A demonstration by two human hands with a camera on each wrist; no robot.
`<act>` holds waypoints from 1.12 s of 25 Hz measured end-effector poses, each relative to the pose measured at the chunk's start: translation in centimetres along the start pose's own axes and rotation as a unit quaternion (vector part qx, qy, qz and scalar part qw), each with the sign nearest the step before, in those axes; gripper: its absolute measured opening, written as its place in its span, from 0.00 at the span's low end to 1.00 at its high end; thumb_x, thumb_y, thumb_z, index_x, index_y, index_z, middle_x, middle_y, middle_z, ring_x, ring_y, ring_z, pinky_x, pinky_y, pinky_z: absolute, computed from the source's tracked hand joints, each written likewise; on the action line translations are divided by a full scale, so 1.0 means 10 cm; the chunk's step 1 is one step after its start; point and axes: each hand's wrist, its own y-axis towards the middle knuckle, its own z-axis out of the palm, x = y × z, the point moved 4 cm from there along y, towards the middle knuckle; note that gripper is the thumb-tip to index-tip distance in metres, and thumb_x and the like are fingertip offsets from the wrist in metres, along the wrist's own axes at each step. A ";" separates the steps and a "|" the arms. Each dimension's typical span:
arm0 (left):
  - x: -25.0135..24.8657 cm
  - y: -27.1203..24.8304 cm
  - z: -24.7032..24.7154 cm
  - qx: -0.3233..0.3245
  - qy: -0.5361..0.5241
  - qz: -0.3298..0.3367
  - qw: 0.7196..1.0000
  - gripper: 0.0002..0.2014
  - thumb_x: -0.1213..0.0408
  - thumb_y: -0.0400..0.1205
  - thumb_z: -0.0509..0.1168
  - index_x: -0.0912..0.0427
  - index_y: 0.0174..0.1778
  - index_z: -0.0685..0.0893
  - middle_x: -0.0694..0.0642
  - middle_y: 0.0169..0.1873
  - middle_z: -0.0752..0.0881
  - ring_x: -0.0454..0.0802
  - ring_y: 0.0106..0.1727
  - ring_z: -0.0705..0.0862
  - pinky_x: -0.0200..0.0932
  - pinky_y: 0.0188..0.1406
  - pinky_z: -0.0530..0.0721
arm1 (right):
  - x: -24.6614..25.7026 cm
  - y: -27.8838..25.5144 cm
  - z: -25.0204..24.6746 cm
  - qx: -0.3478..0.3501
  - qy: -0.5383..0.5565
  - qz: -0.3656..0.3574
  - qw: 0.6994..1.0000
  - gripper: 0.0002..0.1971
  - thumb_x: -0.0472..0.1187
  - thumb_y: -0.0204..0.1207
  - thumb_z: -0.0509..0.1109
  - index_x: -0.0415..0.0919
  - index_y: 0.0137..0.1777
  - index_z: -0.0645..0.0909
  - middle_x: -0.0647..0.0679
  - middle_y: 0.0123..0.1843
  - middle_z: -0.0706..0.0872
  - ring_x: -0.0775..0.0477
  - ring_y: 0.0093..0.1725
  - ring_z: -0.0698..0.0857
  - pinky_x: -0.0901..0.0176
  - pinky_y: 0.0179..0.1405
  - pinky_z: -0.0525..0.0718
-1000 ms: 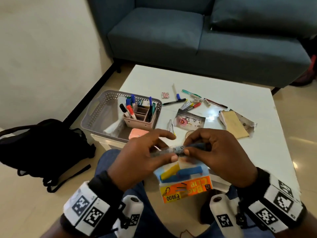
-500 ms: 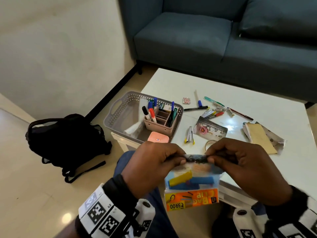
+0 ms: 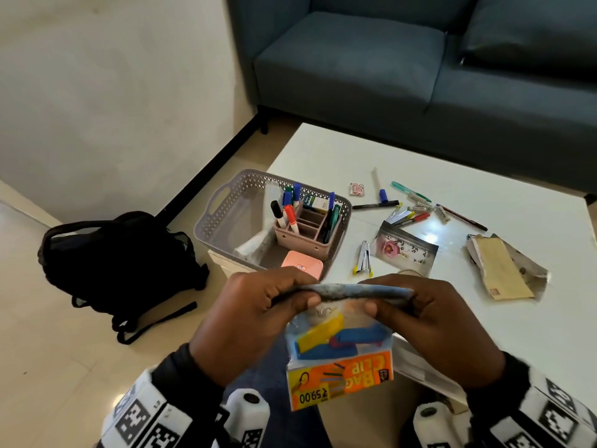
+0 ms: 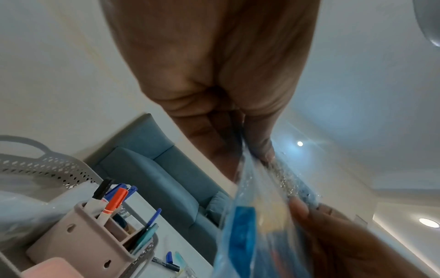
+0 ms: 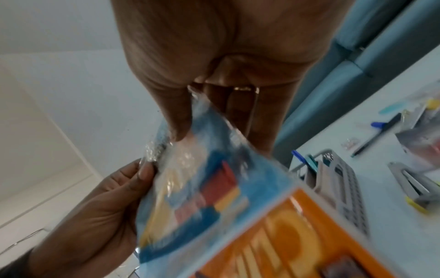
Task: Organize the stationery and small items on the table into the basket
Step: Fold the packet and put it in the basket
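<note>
Both hands hold a clear plastic packet of bag clips (image 3: 339,347) with an orange label, in front of the table's near edge. My left hand (image 3: 268,305) pinches the left end of its top seam; my right hand (image 3: 400,302) pinches the right end. The packet (image 4: 257,225) hangs below the left thumb in the left wrist view, and the packet (image 5: 214,188) fills the right wrist view. The grey perforated basket (image 3: 226,218) sits at the table's left corner, with a pink pen holder (image 3: 307,234) full of markers and a pink box (image 3: 302,265) inside.
On the white table (image 3: 420,156) lie loose pens (image 3: 410,215), a stapler (image 3: 364,256), a floral pouch (image 3: 403,250), a small red-and-white packet (image 3: 357,189) and a brown envelope on papers (image 3: 504,270). A black backpack (image 3: 119,260) lies on the floor at left. A blue sofa (image 3: 420,66) stands behind.
The head view has swung left and lower. Both hands kept hold of the packet's top and spread slightly apart along the seam.
</note>
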 end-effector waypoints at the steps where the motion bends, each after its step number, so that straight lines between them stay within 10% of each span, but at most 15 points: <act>1: 0.06 0.03 -0.03 -0.017 -0.016 -0.019 1.000 0.06 0.53 0.80 0.71 0.47 0.50 0.87 0.36 0.47 0.88 0.36 0.44 0.88 0.29 0.40 0.84 | -0.05 0.03 0.05 0.003 0.024 0.022 0.999 0.08 0.54 0.79 0.71 0.56 0.51 0.90 0.54 0.46 0.93 0.52 0.45 0.91 0.51 0.41 0.91; 6: 0.44 0.09 -0.12 -0.028 -0.309 -0.179 0.934 0.11 0.66 0.83 0.63 0.60 0.61 0.81 0.50 0.50 0.93 0.48 0.52 0.92 0.38 0.44 0.89 | -0.12 0.49 0.34 -0.019 0.088 0.077 0.993 0.13 0.58 0.77 0.71 0.53 0.51 0.90 0.45 0.42 0.93 0.42 0.41 0.92 0.36 0.33 0.90; 12: 1.23 0.35 -0.55 -0.138 -0.306 -0.251 0.908 0.11 0.67 0.86 0.63 0.69 0.59 0.83 0.70 0.54 0.89 0.63 0.53 0.88 0.58 0.53 0.87 | -0.18 1.27 0.79 0.050 0.180 0.152 0.971 0.08 0.38 0.83 0.68 0.45 0.59 0.86 0.40 0.47 0.93 0.34 0.42 0.92 0.41 0.36 0.91; 16: 1.85 0.82 -1.19 -0.134 -0.020 -0.264 0.955 0.14 0.53 0.80 0.67 0.62 0.42 0.86 0.59 0.39 0.90 0.54 0.43 0.87 0.55 0.45 0.85 | -0.29 1.43 0.74 0.032 0.158 0.163 0.973 0.14 0.39 0.82 0.70 0.51 0.65 0.81 0.46 0.50 0.93 0.43 0.45 0.93 0.38 0.40 0.92; 21: 1.95 1.61 -1.35 -0.032 0.342 -0.233 0.910 0.17 0.48 0.72 0.59 0.59 0.28 0.74 0.61 0.31 0.83 0.66 0.40 0.83 0.47 0.34 0.70 | -0.64 1.22 0.44 -0.001 0.113 0.214 0.970 0.10 0.39 0.81 0.71 0.50 0.60 0.84 0.48 0.50 0.93 0.46 0.44 0.93 0.38 0.41 0.92; 28: 2.24 2.14 -0.13 0.198 0.452 -0.196 0.847 0.13 0.63 0.81 0.62 0.60 0.58 0.86 0.61 0.56 0.89 0.61 0.58 0.87 0.50 0.58 0.86 | -1.02 0.78 0.22 -0.030 0.135 0.286 0.948 0.10 0.39 0.80 0.71 0.50 0.58 0.86 0.51 0.49 0.94 0.45 0.44 0.93 0.37 0.47 0.91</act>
